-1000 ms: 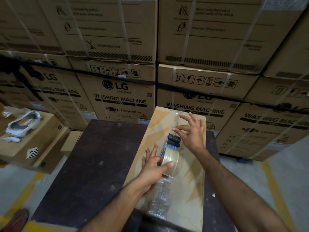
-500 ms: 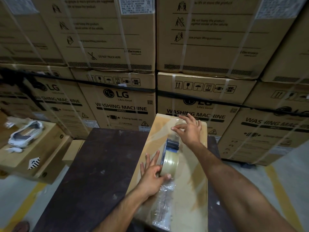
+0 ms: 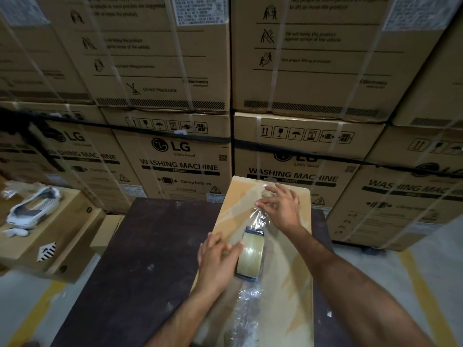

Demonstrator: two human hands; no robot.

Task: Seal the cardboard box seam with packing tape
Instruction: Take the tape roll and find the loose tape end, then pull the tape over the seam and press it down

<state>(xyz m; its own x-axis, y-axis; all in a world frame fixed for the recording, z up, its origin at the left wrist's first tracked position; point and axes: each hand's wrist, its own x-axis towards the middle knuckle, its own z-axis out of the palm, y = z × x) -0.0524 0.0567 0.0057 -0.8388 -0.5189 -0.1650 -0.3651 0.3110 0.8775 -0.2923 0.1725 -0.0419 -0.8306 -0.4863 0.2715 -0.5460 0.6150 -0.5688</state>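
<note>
My left hand (image 3: 218, 259) grips the tape roll (image 3: 250, 254) nearest me on the long cardboard box (image 3: 288, 284), which runs away from me along the tabletop (image 3: 150, 246). Farther off, my right hand (image 3: 280, 209) lies open, fingers pressing the tape (image 3: 260, 216) flat. The seam is hidden under glare.

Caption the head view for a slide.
Left hand draws the tape dispenser along the cardboard box while the right hand presses the tape down.

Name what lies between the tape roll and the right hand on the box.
In the head view, a stretch of clear tape runs from the tape roll to the right hand.
</note>
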